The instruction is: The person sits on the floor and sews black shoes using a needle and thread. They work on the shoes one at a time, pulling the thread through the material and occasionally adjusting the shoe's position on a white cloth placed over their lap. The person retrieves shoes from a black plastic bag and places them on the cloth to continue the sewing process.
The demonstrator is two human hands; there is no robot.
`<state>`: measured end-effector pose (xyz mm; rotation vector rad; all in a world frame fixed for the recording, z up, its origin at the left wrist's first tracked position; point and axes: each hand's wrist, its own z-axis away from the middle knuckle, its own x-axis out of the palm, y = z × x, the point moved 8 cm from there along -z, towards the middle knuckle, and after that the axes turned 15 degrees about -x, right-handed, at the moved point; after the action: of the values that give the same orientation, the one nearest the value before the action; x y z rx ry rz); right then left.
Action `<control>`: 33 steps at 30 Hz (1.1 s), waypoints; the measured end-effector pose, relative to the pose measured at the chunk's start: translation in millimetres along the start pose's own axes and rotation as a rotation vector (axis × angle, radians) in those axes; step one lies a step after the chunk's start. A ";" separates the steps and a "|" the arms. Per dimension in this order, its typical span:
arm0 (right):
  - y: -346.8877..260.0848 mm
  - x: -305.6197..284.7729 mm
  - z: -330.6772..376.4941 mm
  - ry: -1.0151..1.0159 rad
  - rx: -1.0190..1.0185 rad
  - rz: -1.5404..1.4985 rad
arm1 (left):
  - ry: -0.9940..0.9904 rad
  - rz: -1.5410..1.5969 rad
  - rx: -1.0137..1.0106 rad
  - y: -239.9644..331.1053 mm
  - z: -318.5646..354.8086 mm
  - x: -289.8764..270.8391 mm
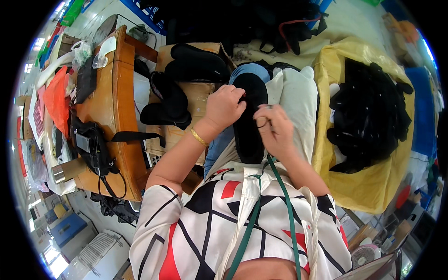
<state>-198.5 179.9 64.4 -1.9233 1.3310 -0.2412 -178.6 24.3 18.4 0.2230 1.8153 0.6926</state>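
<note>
Shirt fabric, smooth and white with black lines and red patches, is filling the near part of my feed, with two green straps running down it. Just beyond, I'm watching two bare hands. The left hand, a gold bracelet circling its wrist, is gripping the left edge of one long, round-ended black shoe, which is lying over the lap; a speck of red is showing by its fingertips. The right hand is hovering close to the opposite edge, fingers bent and blurred; I can't tell whether it is grasping anything. To the left, I'm counting at least three plush-looking black shoes resting on brown cardboard, its marks being too small for me to read. On the right, one crinkled yellow bag is holding a heap of black pieces, too tangled to count. Further left, a varnished wooden table is supporting one black bag. Farthest off, a dark pile is spreading beside a blue latticed plastic crate.
</note>
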 end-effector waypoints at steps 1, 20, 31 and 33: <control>-7.5 -12.9 -7.8 0.033 -0.064 0.081 | -0.020 0.008 -0.008 -0.3 -0.9 -2.5; 43.7 -72.3 67.4 0.145 0.774 -0.423 | -0.043 -0.124 -0.072 19.6 -20.0 -3.3; 68.7 18.8 28.2 -0.164 0.840 -0.329 | -0.400 0.598 -0.693 -51.9 -6.3 37.6; 75.0 25.1 29.9 -0.188 0.823 -0.298 | -0.405 0.630 -0.720 -50.4 -4.8 37.6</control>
<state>-225.0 160.8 -13.6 -1.3723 0.6496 -0.6285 -187.2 -0.4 -39.0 0.4173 1.0071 1.5669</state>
